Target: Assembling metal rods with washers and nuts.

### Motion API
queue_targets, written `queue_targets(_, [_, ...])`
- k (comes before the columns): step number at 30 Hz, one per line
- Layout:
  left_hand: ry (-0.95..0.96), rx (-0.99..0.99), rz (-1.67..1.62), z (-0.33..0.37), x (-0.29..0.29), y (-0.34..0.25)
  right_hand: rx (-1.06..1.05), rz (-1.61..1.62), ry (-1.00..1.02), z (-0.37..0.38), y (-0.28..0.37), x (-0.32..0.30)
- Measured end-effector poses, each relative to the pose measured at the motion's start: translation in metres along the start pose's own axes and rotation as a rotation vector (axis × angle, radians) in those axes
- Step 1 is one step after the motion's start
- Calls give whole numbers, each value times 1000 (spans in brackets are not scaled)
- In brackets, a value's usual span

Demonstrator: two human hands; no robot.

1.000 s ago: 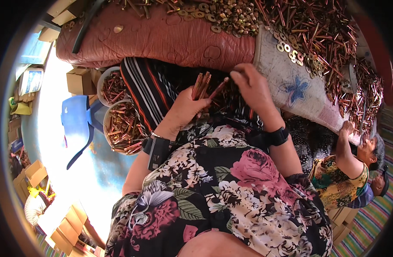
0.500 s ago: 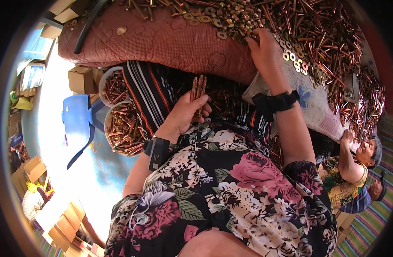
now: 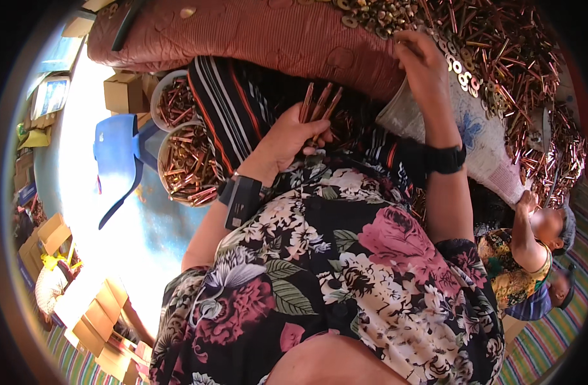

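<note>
Head view: left hand [image 3: 297, 133], closed around several rods [image 3: 321, 102], whose ends project beyond its fingers; right hand [image 3: 427, 63], fingers partly bent, beside the nuts [image 3: 378, 18], any hold indiscernible. Washers [image 3: 462, 73] lie right of it. Beyond the left hand, a red cushion [image 3: 255, 46]; to its left, two filled buckets [image 3: 161, 165].

The head view is looking down from the wearer's head, facing forward over the floral shirt [image 3: 345, 269], which is filling the near side; the left hand [image 3: 290, 137] and right hand [image 3: 426, 64] are showing at close range, the red quilt [image 3: 242, 42] stretching along the far side.
</note>
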State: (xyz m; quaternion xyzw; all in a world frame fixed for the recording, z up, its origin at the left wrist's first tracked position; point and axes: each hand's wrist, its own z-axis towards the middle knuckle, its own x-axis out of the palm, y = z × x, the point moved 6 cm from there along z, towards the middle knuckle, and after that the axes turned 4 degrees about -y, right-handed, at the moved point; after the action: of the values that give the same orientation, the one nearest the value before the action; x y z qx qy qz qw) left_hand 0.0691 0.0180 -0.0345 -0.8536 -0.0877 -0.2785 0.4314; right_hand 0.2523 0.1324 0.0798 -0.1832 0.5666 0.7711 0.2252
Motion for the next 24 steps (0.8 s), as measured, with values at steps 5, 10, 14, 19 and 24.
queue_targets(5, [55,-8,-12,1,1,3,265,357,207,-49,-2,17])
queue_targets(10, [48,9,-26,-3,4,3,399,440,281,-79,-1,29])
queue_targets(14, [60,-7,-11,-7,5,5,403,453,356,-91,-10,38])
queue_targets(19, [105,-47,-7,-10,8,7,417,559,383,-98,-3,42])
queue_targets(24, [93,-69,-21,-12,9,7,395,567,410,-100,-7,41])
